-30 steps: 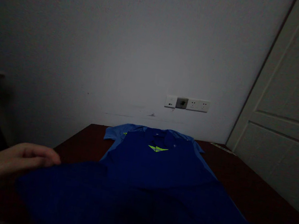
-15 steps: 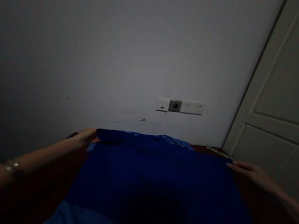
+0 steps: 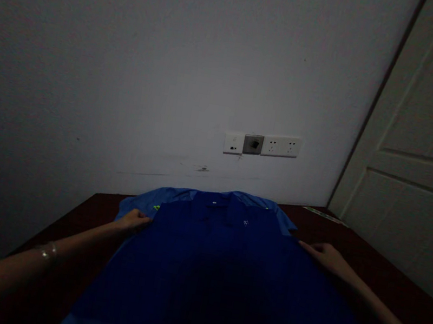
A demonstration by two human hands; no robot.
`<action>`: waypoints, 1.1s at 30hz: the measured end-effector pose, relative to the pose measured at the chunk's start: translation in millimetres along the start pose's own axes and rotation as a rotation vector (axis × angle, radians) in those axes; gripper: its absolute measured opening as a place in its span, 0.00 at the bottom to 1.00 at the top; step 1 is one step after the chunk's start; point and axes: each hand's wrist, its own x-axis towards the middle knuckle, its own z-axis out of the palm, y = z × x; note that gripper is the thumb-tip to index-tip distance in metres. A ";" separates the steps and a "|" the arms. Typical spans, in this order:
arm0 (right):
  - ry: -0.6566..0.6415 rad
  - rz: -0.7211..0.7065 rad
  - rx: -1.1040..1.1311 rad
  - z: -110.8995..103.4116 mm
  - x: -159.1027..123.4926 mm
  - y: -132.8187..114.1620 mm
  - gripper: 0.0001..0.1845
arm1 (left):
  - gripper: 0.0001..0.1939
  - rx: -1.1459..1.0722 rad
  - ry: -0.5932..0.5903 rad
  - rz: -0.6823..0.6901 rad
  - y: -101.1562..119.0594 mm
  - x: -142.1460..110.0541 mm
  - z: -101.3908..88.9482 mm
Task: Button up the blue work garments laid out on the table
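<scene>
A dark blue collared shirt (image 3: 201, 258) lies spread over a lighter blue garment (image 3: 170, 196), whose edges show at the back, the left and the near side. The collar points toward the wall, and a small white mark sits on the right of the chest. My left hand (image 3: 133, 221) pinches the shirt's left edge near the shoulder. At the opposite edge, my right hand (image 3: 327, 256) has its fingers closed on the cloth. A deep shadow hides the shirt's near middle.
Under the clothes is a dark reddish-brown table (image 3: 374, 258). A pale wall with a row of sockets (image 3: 262, 146) rises behind it. At the right stands a white panelled door (image 3: 419, 178). A thin patterned strip (image 3: 325, 216) lies at the back right of the table.
Both hands have come down and slightly inward with the shirt. Its top edge has lowered, so the collar, the chest mark and more of the lighter garment now show.
</scene>
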 end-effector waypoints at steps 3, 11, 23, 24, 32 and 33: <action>0.066 -0.052 -0.057 8.1 -0.9 2.4 0.29 | 0.20 0.043 -0.025 0.039 3.1 6.0 8.8; 0.427 -0.268 -0.010 24.9 -10.6 -4.0 0.21 | 0.16 0.119 0.198 0.182 10.0 14.0 22.1; 0.353 -0.357 -0.305 21.0 42.4 -48.3 0.17 | 0.14 0.124 0.379 0.005 8.8 31.3 -2.4; 0.344 -0.333 -0.366 23.8 46.4 -50.8 0.18 | 0.13 0.168 0.371 -0.001 8.6 35.5 0.1; 0.246 -0.250 -0.600 41.3 51.8 -51.2 0.22 | 0.11 0.317 0.270 0.000 -0.3 49.1 23.2; 0.249 -0.246 -0.606 42.0 50.9 -50.2 0.23 | 0.11 0.317 0.263 0.000 -0.7 48.9 23.6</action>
